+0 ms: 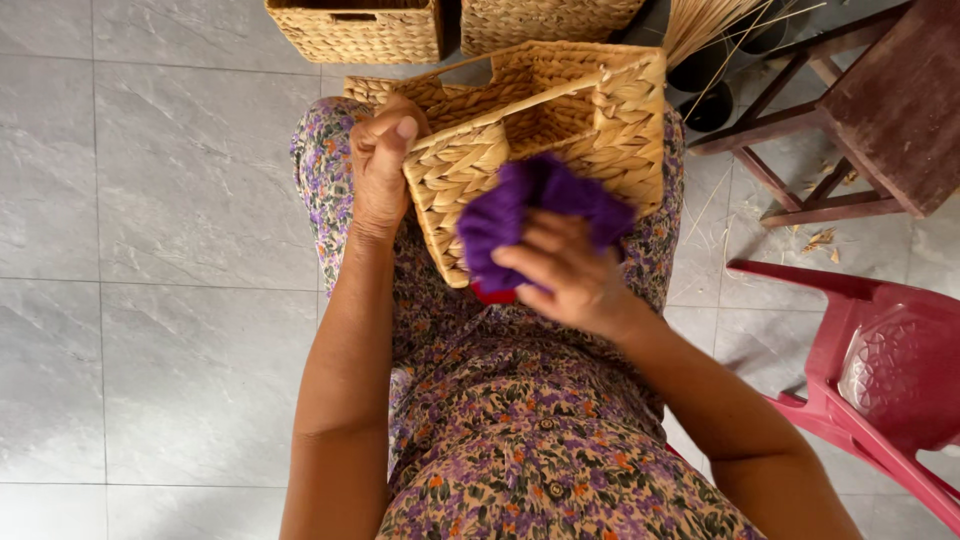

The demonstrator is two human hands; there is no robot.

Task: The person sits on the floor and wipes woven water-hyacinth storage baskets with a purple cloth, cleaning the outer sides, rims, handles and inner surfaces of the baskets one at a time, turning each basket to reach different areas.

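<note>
At centre frame the left hand (383, 160) grips the rim of a woven basket (560, 120) resting on the lap, while the right hand (565, 270) presses a bunched purple cloth (535, 205) against its near side. The weave looks finished; the wiping seems mid-way.

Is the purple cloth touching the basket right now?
Touching. The head view shows the right hand pressing the purple cloth flat against the basket wall, with no gap visible; the left hand grips the basket's corner.
</note>
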